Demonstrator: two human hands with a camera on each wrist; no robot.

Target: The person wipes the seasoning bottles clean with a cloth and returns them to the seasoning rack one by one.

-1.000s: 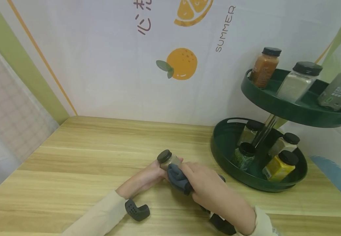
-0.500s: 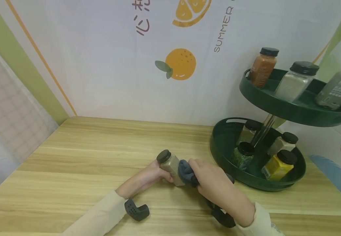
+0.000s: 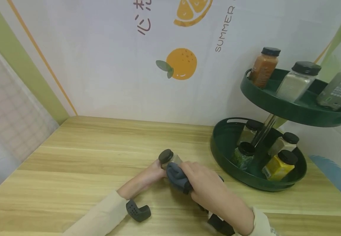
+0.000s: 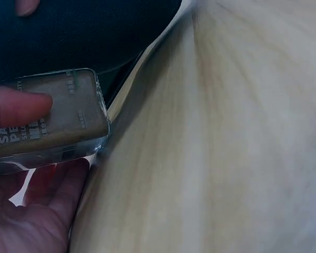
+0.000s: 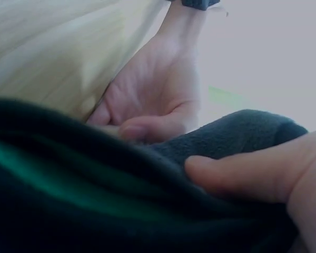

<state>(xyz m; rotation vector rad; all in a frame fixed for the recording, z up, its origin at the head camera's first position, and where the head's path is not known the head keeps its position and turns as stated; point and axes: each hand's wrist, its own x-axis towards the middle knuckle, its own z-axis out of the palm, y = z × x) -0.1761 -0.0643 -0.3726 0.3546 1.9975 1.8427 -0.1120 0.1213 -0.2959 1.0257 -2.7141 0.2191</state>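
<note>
My left hand (image 3: 152,173) grips a clear spice jar (image 3: 174,159) with a black lid, which lies tilted above the table. In the left wrist view, the thumb lies across the printed side of the jar (image 4: 60,118), and fingers pass beneath it. A dark blue-grey cloth (image 3: 176,177) is pinched by my right hand (image 3: 202,182) and covers much of the jar in the head view. The right wrist view has the right thumb on the folded cloth (image 5: 221,134), with the left hand (image 5: 152,89) just beyond. The right hand's other fingers are mostly hidden.
A green two-tier rack stands at the right. Its lower tray (image 3: 217,147) holds several small jars; on its upper tray (image 3: 294,109) stand an orange-red jar (image 3: 264,70), a pale jar (image 3: 295,85) and a black pepper jar (image 3: 340,88). A printed curtain (image 3: 114,82) hangs behind the wooden table (image 3: 99,144).
The right hand moved the cloth right, toward the jar's base, by half a second ago. Now the cloth is back left near the lid. The left hand keeps its hold and has barely moved.
</note>
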